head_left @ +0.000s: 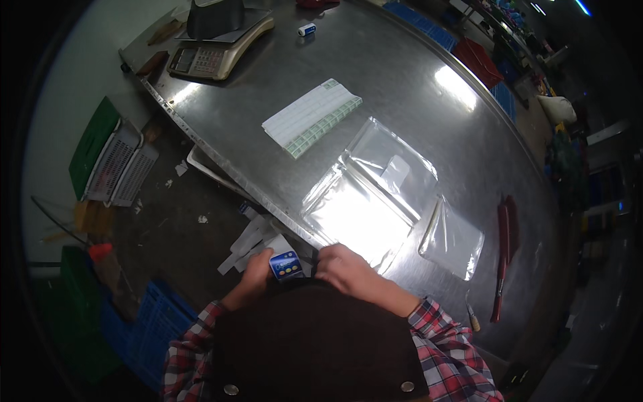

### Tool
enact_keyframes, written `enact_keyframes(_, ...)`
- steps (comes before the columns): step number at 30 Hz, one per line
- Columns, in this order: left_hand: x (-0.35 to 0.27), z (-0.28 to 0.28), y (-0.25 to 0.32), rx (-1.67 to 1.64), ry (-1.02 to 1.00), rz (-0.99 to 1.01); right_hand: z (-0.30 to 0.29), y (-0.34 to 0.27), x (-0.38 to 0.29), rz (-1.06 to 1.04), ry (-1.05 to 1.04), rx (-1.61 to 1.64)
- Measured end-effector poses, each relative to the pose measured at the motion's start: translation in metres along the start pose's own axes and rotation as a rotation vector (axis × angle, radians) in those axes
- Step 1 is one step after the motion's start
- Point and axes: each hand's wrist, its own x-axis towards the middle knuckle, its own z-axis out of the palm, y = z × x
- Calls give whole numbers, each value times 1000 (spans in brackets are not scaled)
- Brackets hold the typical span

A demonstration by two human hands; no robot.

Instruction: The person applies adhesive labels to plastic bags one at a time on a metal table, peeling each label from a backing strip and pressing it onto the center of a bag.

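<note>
My left hand (257,271) holds a blue and white printed label roll (285,262) beside the near edge of the metal table (392,65). My right hand (344,269) is at that edge with its fingers curled; whether anything is between them is hidden. White paper strips (246,241) hang or lie below the edge near my left hand. Clear plastic bags (369,201) lie on the table beyond my right hand, and a smaller stack of clear bags (454,240) is to their right. Farther back lies a folded green and white checked sheet (314,115).
A scale (201,60) with a dark container (215,20) stands at the back left, near a small blue and white roll (307,30). A red umbrella-like object (501,256) and a wooden-handled tool (473,319) lie right. Baskets (113,161) and a blue crate (161,321) stand left.
</note>
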Motion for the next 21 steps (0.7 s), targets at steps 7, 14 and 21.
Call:
enact_keyframes(7, -22, 24, 31, 360, -81, 125, 17, 16, 27, 80, -10, 6)
enact_keyframes(14, -7, 17, 15, 492, 27, 131, 23, 6, 13, -142, -117, -89)
enact_keyframes(21, 17, -33, -22, -328, 205, -129, -50, 41, -22, 750, 465, 461)
